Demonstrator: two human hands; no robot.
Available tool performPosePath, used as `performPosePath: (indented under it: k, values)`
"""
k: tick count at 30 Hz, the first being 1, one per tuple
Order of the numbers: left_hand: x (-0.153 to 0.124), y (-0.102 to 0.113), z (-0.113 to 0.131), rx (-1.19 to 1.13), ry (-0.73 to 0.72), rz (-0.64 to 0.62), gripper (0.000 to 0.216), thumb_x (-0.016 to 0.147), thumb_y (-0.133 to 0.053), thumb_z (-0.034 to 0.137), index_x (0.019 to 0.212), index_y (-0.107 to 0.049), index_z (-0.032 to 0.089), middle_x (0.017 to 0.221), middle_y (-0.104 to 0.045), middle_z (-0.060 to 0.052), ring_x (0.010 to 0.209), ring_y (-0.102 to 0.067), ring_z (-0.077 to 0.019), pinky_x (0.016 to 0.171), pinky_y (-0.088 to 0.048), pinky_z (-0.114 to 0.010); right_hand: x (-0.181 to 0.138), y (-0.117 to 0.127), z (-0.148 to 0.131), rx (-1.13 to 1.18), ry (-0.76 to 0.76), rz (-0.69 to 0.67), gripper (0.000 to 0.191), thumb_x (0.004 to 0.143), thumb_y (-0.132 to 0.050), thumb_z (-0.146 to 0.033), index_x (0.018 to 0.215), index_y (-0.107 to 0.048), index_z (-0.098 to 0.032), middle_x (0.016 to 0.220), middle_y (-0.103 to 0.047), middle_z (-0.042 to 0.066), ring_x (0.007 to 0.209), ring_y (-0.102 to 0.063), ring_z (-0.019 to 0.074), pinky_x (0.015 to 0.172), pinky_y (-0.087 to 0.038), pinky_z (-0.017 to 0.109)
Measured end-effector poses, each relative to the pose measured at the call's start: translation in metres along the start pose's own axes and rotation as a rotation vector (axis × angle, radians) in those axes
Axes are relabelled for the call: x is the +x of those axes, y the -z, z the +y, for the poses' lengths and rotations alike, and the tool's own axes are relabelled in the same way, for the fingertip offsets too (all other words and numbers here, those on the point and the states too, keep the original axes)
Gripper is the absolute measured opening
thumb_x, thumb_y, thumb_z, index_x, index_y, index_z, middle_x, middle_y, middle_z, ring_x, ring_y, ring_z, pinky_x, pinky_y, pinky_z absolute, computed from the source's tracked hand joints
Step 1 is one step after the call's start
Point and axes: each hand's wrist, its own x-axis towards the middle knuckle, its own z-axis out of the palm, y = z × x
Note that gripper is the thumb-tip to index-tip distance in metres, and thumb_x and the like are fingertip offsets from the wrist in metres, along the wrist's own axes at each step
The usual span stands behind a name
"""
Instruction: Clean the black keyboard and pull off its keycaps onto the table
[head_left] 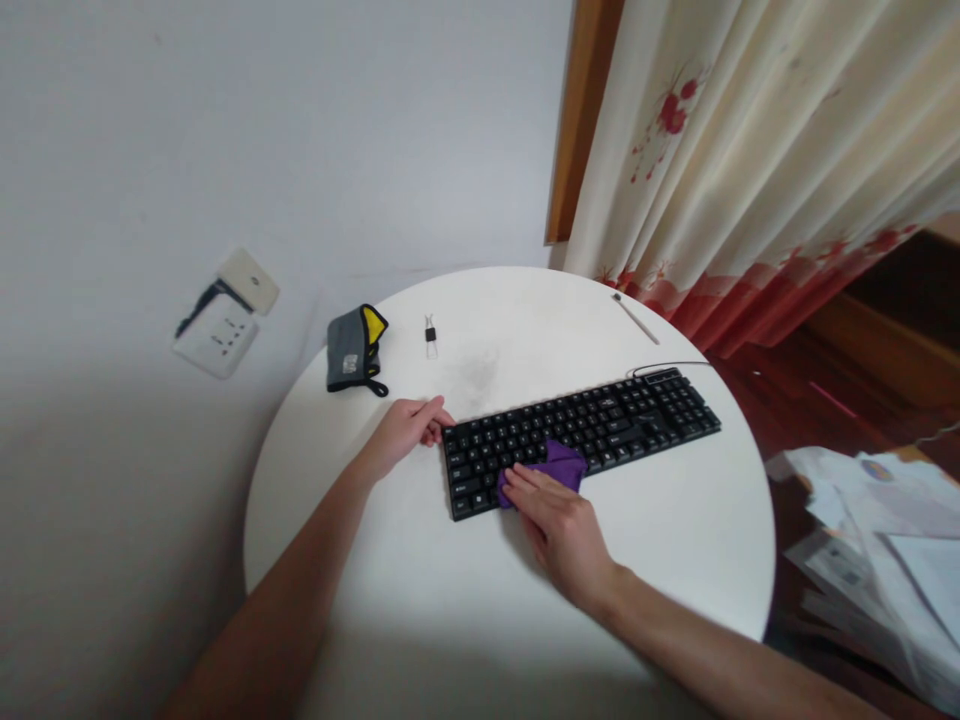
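A black keyboard (600, 425) lies slanted across the round white table (420, 600). My right hand (559, 525) presses a purple cloth (559, 463) flat onto the keys near the keyboard's left end, fingers laid over the cloth. My left hand (405, 432) rests on the table, its curled fingers touching the keyboard's top left corner. The keyboard's cable runs off its far right end.
A grey and yellow folded cloth (354, 348) and a small black key puller (430, 335) lie at the table's far left. A thin stick (636, 320) lies at the far edge. Wall socket (217, 335) at left, curtain (750, 160) behind, loose papers (877, 560) at right.
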Motion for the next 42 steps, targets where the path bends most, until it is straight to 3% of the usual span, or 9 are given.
performPosePath:
  k: [3, 8, 16, 22, 26, 30, 34, 38, 42]
  values:
    - [0.000, 0.000, -0.001, -0.009, -0.001, -0.013, 0.051, 0.087, -0.051, 0.053, 0.073, -0.073, 0.009, 0.054, -0.063, -0.005, 0.048, -0.053, -0.0110, 0.048, -0.039, -0.022, 0.001, 0.000, -0.026, 0.243, -0.047, -0.053, 0.043, 0.085, -0.049, -0.003, 0.120, -0.069, -0.017, 0.126, -0.067, 0.007, 0.119, -0.062, 0.0201, 0.107, -0.048, 0.037]
    - [0.001, 0.000, -0.002, -0.005, -0.001, -0.009, 0.051, 0.087, -0.051, 0.053, 0.074, -0.073, 0.009, 0.054, -0.063, -0.005, 0.048, -0.053, -0.0111, 0.048, -0.039, -0.022, 0.017, 0.022, -0.051, 0.634, -0.457, 0.071, 0.027, 0.089, -0.057, -0.020, 0.109, -0.075, -0.024, 0.115, -0.072, 0.005, 0.107, -0.069, 0.0228, 0.098, -0.054, 0.040]
    - [0.001, 0.001, -0.003, 0.000, -0.007, -0.017, 0.051, 0.088, -0.051, 0.053, 0.073, -0.074, 0.010, 0.055, -0.063, -0.005, 0.048, -0.053, -0.0111, 0.047, -0.040, -0.022, 0.048, 0.070, 0.022, 0.579, -0.665, 0.242, 0.030, 0.083, -0.065, -0.032, 0.106, -0.076, -0.017, 0.096, -0.077, 0.007, 0.085, -0.072, 0.0241, 0.079, -0.058, 0.038]
    - [0.001, 0.000, -0.003, -0.012, 0.004, -0.014, 0.050, 0.087, -0.051, 0.052, 0.073, -0.073, 0.010, 0.054, -0.063, -0.005, 0.048, -0.053, -0.0107, 0.047, -0.039, -0.021, 0.051, 0.060, 0.044, 0.509, -0.664, 0.303, 0.033, 0.082, -0.063, -0.032, 0.107, -0.076, -0.015, 0.098, -0.077, 0.008, 0.088, -0.072, 0.0256, 0.077, -0.058, 0.036]
    - [0.000, 0.000, -0.002, -0.013, 0.009, -0.013, 0.050, 0.088, -0.051, 0.052, 0.074, -0.073, 0.010, 0.054, -0.063, -0.005, 0.048, -0.053, -0.0107, 0.048, -0.040, -0.022, 0.056, 0.047, 0.038, 0.270, -0.536, 0.304, 0.030, 0.087, -0.058, -0.028, 0.109, -0.075, -0.017, 0.107, -0.075, 0.008, 0.100, -0.070, 0.0271, 0.094, -0.054, 0.043]
    - [0.000, 0.000, -0.001, -0.007, 0.009, -0.009, 0.049, 0.088, -0.050, 0.051, 0.073, -0.073, 0.010, 0.054, -0.063, -0.005, 0.048, -0.053, -0.0112, 0.048, -0.041, -0.023, 0.056, 0.032, 0.030, -0.018, -0.377, 0.159, 0.036, 0.089, -0.053, -0.020, 0.121, -0.069, -0.021, 0.114, -0.073, 0.008, 0.102, -0.070, 0.0275, 0.095, -0.054, 0.044]
    - [0.000, 0.000, -0.003, -0.004, 0.005, -0.008, 0.050, 0.088, -0.050, 0.051, 0.074, -0.073, 0.009, 0.054, -0.063, -0.005, 0.048, -0.053, -0.0114, 0.048, -0.041, -0.023, 0.050, 0.020, 0.022, -0.149, -0.200, 0.022, 0.047, 0.086, -0.053, -0.011, 0.132, -0.060, -0.017, 0.138, -0.058, 0.012, 0.129, -0.054, 0.0264, 0.109, -0.045, 0.044]
    - [0.001, 0.000, -0.004, 0.002, 0.002, -0.008, 0.050, 0.088, -0.050, 0.051, 0.075, -0.073, 0.009, 0.054, -0.063, -0.005, 0.048, -0.053, -0.0114, 0.048, -0.040, -0.023, 0.033, 0.021, 0.019, -0.246, -0.139, 0.116, 0.054, 0.086, -0.056, -0.013, 0.140, -0.051, -0.015, 0.146, -0.049, 0.014, 0.139, -0.040, 0.0280, 0.115, -0.035, 0.050]
    - [0.001, 0.000, -0.003, 0.011, -0.005, -0.009, 0.050, 0.088, -0.049, 0.052, 0.074, -0.072, 0.009, 0.054, -0.063, -0.005, 0.048, -0.054, -0.0116, 0.048, -0.040, -0.023, 0.002, 0.036, 0.022, -0.279, -0.142, 0.233, 0.047, 0.086, -0.061, -0.021, 0.133, -0.055, -0.021, 0.134, -0.056, 0.014, 0.127, -0.050, 0.0297, 0.105, -0.044, 0.051]
